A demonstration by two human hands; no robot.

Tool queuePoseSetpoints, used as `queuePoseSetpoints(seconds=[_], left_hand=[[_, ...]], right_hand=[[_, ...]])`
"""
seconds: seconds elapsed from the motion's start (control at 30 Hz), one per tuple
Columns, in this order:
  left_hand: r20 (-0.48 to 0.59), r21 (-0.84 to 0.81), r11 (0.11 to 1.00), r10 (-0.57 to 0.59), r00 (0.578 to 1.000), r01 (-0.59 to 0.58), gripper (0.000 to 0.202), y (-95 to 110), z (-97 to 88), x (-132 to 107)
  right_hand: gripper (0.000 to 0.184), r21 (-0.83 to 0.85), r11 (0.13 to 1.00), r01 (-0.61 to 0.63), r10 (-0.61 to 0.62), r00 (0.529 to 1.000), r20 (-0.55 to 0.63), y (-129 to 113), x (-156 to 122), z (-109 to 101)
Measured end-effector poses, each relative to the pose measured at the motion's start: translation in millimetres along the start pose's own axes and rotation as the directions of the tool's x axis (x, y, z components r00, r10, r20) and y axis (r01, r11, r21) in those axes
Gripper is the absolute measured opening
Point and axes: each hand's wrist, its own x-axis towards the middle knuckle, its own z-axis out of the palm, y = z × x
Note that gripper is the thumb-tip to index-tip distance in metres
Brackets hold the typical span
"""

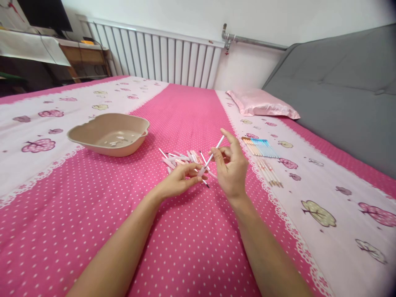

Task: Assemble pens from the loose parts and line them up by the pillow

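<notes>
My left hand (182,178) pinches a short, pale pink, see-through pen barrel (201,170) between thumb and fingers. In my right hand (230,165) is a slim white pen refill (219,142), gripped by thumb and fingers and slanting down to the left. Its lower end meets the barrel; whether it sits inside is too small to tell. Behind and below my left hand lies a loose pile of pink pen parts (167,162), with several white refills among them. One dark-tipped refill (206,184) sticks out under my hands.
A beige plastic basin (136,145) with several small white pieces stands at left. To the right lie a row of blue and orange-brown pens (261,147) and a row of pale pens (269,173). A pink pillow (262,103) rests farther back on the pink dotted bedspread (185,239).
</notes>
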Motion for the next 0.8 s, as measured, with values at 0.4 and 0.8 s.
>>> queuePoseSetpoints(seconds=[0.4,0.8], left_hand=[[-0.002,-0.112,0.993,0.042,0.999,-0.042,0.028,-2.1,-0.2,1.5],[-0.029,-0.251,0.966,0.047,0.998,-0.053,0.024,1.4,0.4,1.3]], right_hand=[[0.045,-0.035,0.999,-0.034,0.037,0.995,0.087,3.2,-0.9,5.7],[0.034,-0.127,0.991,0.048,-0.024,0.982,0.189,0.1,-4.0,6.3]])
